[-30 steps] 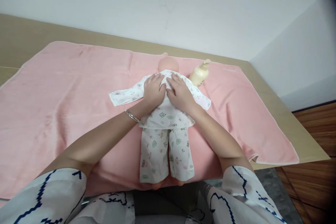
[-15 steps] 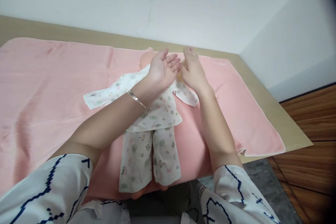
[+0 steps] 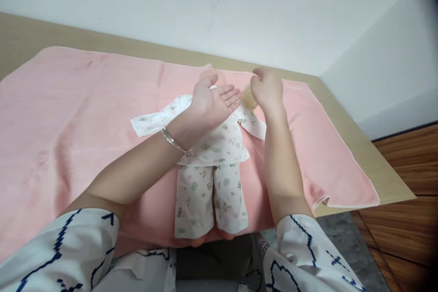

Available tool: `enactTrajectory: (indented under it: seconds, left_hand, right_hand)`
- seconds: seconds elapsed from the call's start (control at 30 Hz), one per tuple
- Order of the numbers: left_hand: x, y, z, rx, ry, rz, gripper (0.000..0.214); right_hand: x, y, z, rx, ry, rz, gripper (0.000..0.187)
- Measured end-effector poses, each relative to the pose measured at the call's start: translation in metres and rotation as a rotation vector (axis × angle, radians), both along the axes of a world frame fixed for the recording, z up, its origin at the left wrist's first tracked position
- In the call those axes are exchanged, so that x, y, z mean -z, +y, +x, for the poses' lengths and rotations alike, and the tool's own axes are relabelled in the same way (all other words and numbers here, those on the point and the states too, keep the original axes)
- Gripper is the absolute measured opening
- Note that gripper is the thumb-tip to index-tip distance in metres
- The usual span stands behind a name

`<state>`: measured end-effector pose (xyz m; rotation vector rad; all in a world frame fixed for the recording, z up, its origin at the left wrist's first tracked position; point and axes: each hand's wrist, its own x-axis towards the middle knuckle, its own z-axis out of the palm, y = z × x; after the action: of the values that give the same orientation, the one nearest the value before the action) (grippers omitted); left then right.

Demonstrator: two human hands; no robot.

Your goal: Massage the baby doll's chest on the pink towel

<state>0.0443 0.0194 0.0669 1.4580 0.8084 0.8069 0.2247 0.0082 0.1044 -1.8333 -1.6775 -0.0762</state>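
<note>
A baby doll (image 3: 212, 155) in white printed pyjamas lies on its back on a pink towel (image 3: 85, 114), head away from me. My left hand (image 3: 214, 102) hovers over its chest, palm up, fingers stretched out and holding nothing. A silver bangle (image 3: 173, 140) circles that wrist. My right hand (image 3: 267, 87) is curled over the top of a cream pump bottle (image 3: 247, 98) standing beside the doll's head, which my left hand mostly hides. Most of the bottle is hidden behind my right hand.
The pink towel covers a tan tabletop (image 3: 386, 173) set against a white wall (image 3: 273, 13). The table's right edge drops to a wooden floor (image 3: 414, 210). My patterned white sleeves (image 3: 68, 255) fill the bottom of the view.
My left hand lifted off the doll's chest and turned palm up. My right hand left the doll, reached to the bottle and has closed over its top.
</note>
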Motion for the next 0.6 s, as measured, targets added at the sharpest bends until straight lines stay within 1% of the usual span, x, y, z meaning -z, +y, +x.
enactTrajectory:
  seconds: [0.1, 0.17, 0.23, 0.33, 0.4, 0.47, 0.53, 0.6]
  left_hand:
    - [-0.012, -0.019, -0.03, -0.009, -0.004, -0.056, 0.079]
    - [-0.018, -0.026, -0.045, -0.024, 0.003, -0.065, 0.078]
    - [-0.021, -0.029, -0.055, -0.033, 0.008, -0.053, 0.078]
    - [-0.021, -0.032, -0.061, -0.042, 0.004, -0.04, 0.076]
    - [-0.023, -0.038, -0.062, -0.072, 0.023, 0.008, 0.071]
    - [-0.031, -0.051, -0.063, -0.105, 0.055, 0.092, 0.065]
    - [-0.046, -0.07, -0.067, -0.097, 0.067, 0.15, 0.06]
    - [-0.068, -0.09, -0.075, -0.049, 0.049, 0.128, 0.064]
  right_hand:
    - [0.002, 0.003, -0.001, 0.037, 0.086, 0.045, 0.042]
    - [0.006, 0.004, 0.0, 0.032, 0.121, 0.066, 0.044]
    - [0.009, 0.003, 0.001, 0.024, 0.146, 0.075, 0.047]
    - [0.007, -0.008, -0.007, 0.003, 0.153, 0.114, 0.046]
    - [0.001, -0.024, -0.022, -0.043, 0.112, 0.166, 0.046]
    - [-0.008, -0.046, -0.046, -0.129, 0.05, 0.185, 0.047]
    - [-0.015, -0.07, -0.075, -0.253, 0.019, 0.155, 0.048]
    - [-0.02, -0.092, -0.102, -0.384, -0.046, 0.127, 0.051]
